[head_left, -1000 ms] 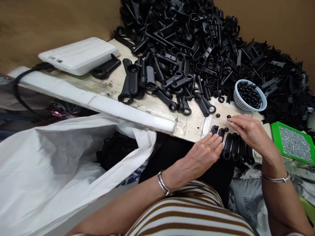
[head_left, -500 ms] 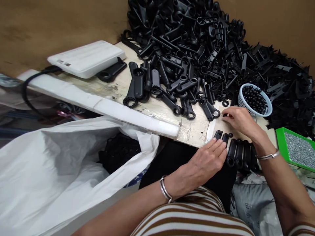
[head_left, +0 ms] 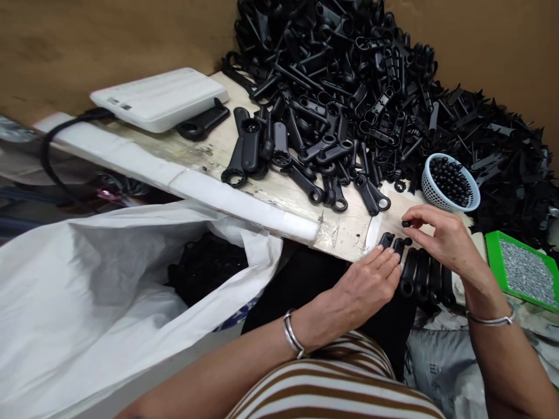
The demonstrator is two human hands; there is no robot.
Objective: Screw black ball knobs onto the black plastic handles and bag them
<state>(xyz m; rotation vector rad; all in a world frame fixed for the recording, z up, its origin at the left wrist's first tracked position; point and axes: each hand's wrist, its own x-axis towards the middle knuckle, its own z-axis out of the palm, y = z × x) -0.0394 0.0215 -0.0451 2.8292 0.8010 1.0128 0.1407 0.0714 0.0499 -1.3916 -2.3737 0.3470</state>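
Fitting step: your right hand [head_left: 441, 241] pinches a black bead [head_left: 406, 223] above the handle row [head_left: 425, 276] your flat, ungripping left hand [head_left: 364, 284] steadies; next, seat it squarely

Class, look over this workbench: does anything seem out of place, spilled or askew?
One black handle lies wedged under the white box, apart from the heap. Otherwise nothing stands out; the right hand pinches a small black bead.

Brown-and-white striped top [head_left: 332, 390], a silver bangle [head_left: 293, 334] on each wrist.
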